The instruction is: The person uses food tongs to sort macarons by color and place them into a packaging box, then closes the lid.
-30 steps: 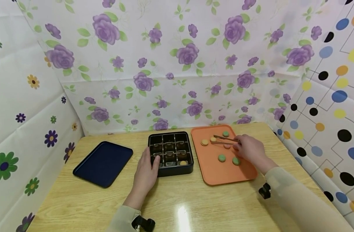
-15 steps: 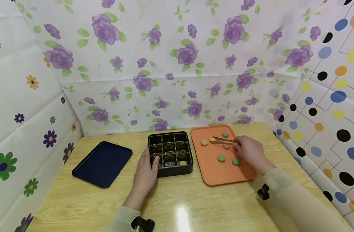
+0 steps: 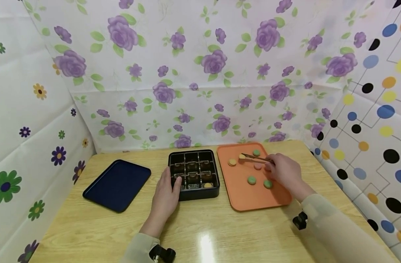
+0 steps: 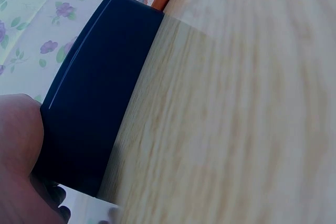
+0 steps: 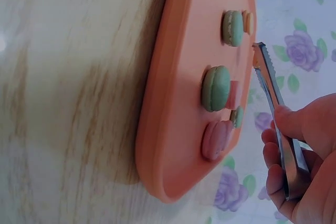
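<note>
My right hand (image 3: 283, 171) grips metal tongs (image 5: 283, 135) over the orange tray (image 3: 246, 199). A yellow macaron (image 3: 242, 156) is pinched at the tongs' tips, raised off the tray in the head view. Green macarons (image 3: 251, 180), a pink one (image 3: 257, 166) and another yellow one (image 3: 232, 162) lie on the tray. My left hand (image 3: 164, 201) holds the front left corner of a dark box (image 3: 198, 193), thumb over the rim and fingers along the left wall. Clear dividers split the box into compartments; a yellow macaron (image 3: 208, 185) sits in the front right one.
A dark blue shallow tray or lid (image 3: 117, 185) lies on the wooden table (image 3: 187, 230), left of the box. The orange tray stands close to the box's right side. Patterned cloth (image 3: 193, 87) hangs behind the table and along both sides.
The tongs' arms have come together on the yellow macaron, which has risen slightly off the orange tray. My left hand and the box have stayed put.
</note>
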Demonstrator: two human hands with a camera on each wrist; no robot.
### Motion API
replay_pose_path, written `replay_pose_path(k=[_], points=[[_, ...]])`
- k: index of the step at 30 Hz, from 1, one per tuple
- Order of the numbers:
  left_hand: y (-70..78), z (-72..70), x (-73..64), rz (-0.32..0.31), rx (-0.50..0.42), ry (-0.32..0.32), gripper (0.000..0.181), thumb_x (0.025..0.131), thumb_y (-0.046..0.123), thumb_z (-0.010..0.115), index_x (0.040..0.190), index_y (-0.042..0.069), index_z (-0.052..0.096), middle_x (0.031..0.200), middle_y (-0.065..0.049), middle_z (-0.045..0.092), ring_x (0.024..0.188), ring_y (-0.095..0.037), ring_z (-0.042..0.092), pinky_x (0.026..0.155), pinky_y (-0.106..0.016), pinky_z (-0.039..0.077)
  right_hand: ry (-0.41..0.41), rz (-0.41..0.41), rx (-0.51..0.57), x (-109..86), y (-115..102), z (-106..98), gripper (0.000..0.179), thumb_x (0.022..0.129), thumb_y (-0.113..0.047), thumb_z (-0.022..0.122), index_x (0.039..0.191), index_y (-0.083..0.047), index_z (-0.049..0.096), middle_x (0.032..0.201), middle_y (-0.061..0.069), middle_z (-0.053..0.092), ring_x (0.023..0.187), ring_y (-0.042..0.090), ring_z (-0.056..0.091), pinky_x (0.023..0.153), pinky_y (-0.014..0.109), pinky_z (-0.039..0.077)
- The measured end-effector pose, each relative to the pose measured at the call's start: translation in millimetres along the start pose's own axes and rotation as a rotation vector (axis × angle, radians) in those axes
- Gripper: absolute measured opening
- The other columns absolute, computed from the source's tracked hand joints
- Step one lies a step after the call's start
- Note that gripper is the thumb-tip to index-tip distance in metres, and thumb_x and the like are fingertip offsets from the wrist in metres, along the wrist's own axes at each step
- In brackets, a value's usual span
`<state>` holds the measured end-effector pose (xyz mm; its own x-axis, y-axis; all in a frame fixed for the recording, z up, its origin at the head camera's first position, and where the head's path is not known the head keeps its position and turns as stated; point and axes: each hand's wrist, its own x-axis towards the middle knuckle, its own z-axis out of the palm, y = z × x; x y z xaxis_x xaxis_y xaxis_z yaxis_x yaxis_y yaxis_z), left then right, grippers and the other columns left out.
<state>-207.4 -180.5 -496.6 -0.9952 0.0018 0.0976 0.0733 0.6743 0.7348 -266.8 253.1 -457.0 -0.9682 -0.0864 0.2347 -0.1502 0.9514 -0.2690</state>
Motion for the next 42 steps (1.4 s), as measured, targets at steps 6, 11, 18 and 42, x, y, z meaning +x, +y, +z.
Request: replay_pose_path(k=[6,11,18,42], points=[[-0.8,-2.3,3.3,0.005,0.015,0.011,0.081,0.12,0.052,0.042,0.178,0.005,0.009,0.182,-0.023,0.013,0.167,-0.046,0.014,0.13,-0.068,0.021,0.043,-0.051,0.007,-4.0,-9.1,-7.7,0.019,0.109,-0.019,0.075,0.124,-0.009,0.081,0.102,0.01,0.073,0.08,0.03,0.071,0.066,0.052,0.06],[2.7,-3.4,7.4,0.023,0.03,0.01,0.082,0.12,0.053,0.041,0.178,0.005,0.009,0.182,-0.022,0.014,0.167,-0.046,0.013,0.131,-0.068,0.02,0.044,-0.081,0.029,-6.8,-19.5,-13.9,0.021,0.11,-0.022,0.074,0.126,-0.009,0.08,0.098,0.007,0.071,0.07,0.021,0.063,0.057,0.042,0.052],[4.8,-1.3,7.0,0.035,0.029,0.014,0.082,0.12,0.053,0.041,0.177,0.004,0.011,0.182,-0.024,0.015,0.166,-0.047,0.015,0.13,-0.068,0.021,0.072,-0.152,0.066,-10.7,-38.6,-21.2,0.022,0.107,-0.018,0.077,0.126,-0.008,0.08,0.097,0.005,0.072,0.07,0.019,0.065,0.056,0.04,0.052],[-3.5,1.8,0.7,0.012,0.019,0.02,0.082,0.12,0.054,0.042,0.178,0.005,0.012,0.182,-0.022,0.016,0.167,-0.044,0.015,0.132,-0.065,0.019,0.021,-0.28,0.086,-12.1,-101.6,-2.6,0.016,0.107,-0.025,0.077,0.12,-0.016,0.082,0.111,0.004,0.076,0.088,0.022,0.072,0.069,0.043,0.061]])
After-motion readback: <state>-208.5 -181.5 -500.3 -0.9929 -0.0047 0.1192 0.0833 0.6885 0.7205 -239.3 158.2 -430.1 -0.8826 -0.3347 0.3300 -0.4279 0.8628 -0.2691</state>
